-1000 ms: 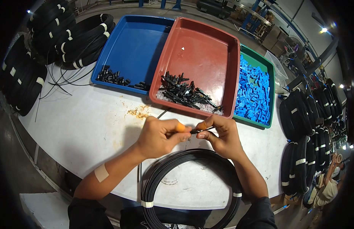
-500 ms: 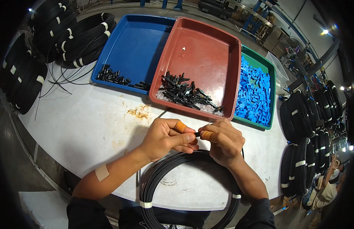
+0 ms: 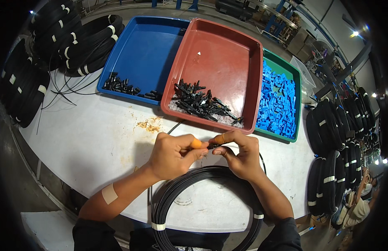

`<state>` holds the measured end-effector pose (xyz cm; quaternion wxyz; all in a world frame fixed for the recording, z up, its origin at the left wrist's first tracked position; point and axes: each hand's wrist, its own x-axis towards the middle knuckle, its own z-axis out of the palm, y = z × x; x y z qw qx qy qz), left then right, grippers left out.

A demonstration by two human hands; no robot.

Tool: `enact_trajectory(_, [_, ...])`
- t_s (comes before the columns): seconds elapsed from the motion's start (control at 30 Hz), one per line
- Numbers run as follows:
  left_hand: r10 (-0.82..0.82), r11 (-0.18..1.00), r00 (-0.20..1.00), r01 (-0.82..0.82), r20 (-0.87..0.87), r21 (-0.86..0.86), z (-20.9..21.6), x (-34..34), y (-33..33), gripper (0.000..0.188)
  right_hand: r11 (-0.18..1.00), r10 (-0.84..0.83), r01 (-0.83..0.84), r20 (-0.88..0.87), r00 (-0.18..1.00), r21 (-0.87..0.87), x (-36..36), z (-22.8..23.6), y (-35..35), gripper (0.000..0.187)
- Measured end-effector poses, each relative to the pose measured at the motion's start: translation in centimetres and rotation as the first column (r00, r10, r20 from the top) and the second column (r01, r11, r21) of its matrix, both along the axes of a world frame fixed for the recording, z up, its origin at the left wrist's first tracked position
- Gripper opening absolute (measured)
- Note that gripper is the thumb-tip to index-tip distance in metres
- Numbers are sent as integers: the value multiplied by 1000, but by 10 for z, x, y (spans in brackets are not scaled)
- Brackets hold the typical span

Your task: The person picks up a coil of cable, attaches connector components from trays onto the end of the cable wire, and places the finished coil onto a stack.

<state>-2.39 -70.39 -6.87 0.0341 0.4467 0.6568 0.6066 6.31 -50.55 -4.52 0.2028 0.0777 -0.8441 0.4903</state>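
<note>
In front of the red tray, both hands meet at a small black connector (image 3: pixel 212 146). My left hand (image 3: pixel 168 157) is closed, thumb and index finger pinching the connector's left end. From the other side, thumb and forefinger of my right hand (image 3: pixel 244 157) grip its right end, where a thin black cable seems to run in; the fingers hide much of the joint. Orange tape wraps a fingertip on each hand. Below them lies a coil of black cable (image 3: pixel 163 205), bound with white tape, partly over the table's near edge.
A blue tray (image 3: pixel 141 35) with short black pieces, a red tray (image 3: pixel 219 29) with black connectors and a green tray (image 3: pixel 297 83) of blue clips stand along the table's (image 3: pixel 97 138) far side. Cable coils (image 3: pixel 87 52) flank the table. Another person (image 3: pixel 357 209) is at far right.
My left hand has rolled over, its fingers now curled into a pinch. My right fingers have shifted their hold and opened out from the palm. The view has moved slightly.
</note>
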Motion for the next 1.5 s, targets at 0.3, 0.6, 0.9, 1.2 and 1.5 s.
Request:
enact_trajectory(0.3, [-225, 972, 580, 183, 783, 144, 15, -7, -3, 16, 900, 25, 166, -428, 903, 403, -5, 1, 4, 29])
enact_trajectory(0.6, [-251, 962, 530, 225, 810, 151, 11, 5, 3, 19, 909, 119, 92, -466, 876, 406, 1, 2, 1, 26])
enact_trajectory(0.9, [83, 995, 630, -93, -772, 32, 12, 6, 3, 8, 996, 72, -66, -114, 991, 62, 9, -4, 1, 25])
enact_trajectory(1.2, [-52, 999, 989, 53, 135, -9, 12, 2, -4, 7, 970, 25, 35, -238, 971, 242, -2, 5, 1, 23])
enact_trajectory(1.5, [-219, 971, 575, 211, 788, 116, 20, -2, 0, 13, 916, 121, 82, -466, 876, 392, -5, -3, 3, 21])
